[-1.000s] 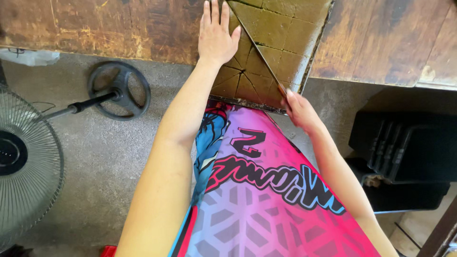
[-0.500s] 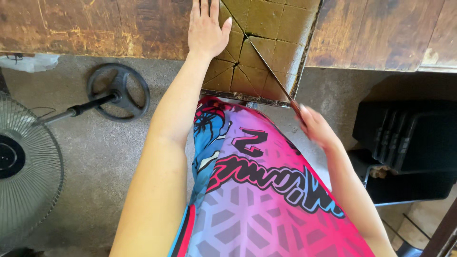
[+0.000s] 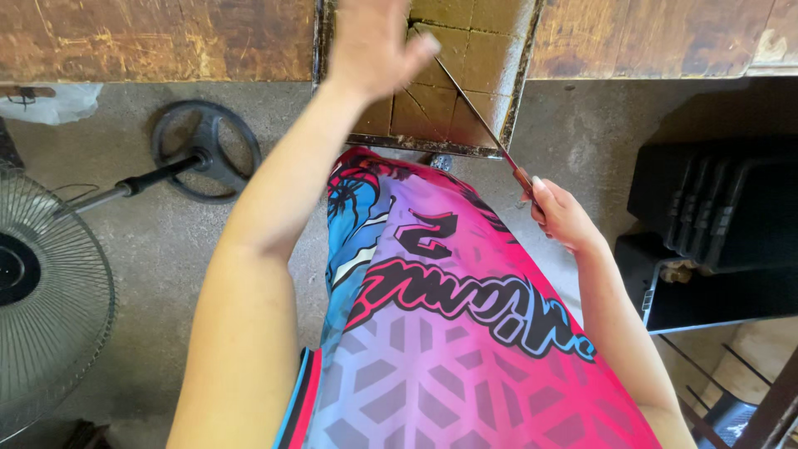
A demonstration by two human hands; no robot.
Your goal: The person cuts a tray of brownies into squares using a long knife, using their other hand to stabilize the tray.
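A dark metal tray (image 3: 509, 100) holds a brown slab (image 3: 482, 50) scored into squares and triangles, set on a wooden table (image 3: 166, 37). My left hand (image 3: 370, 46) lies flat on the slab near the tray's left side, fingers spread. My right hand (image 3: 559, 212) is closed on the handle of a long thin knife (image 3: 465, 100). The blade runs diagonally up and left across the slab, its tip close to my left thumb. A pink and blue printed jersey (image 3: 449, 333) covers my front below the tray.
A standing fan (image 3: 46, 299) is at the left on the concrete floor, with its round base (image 3: 204, 150) and pole near the table. Stacked black crates (image 3: 715, 224) sit at the right. A white plastic bag (image 3: 50, 101) lies under the table's edge.
My right hand has drawn back toward me from the tray's corner, now holding the knife with its blade angled across the slab. My left hand stays pressed on the slab.
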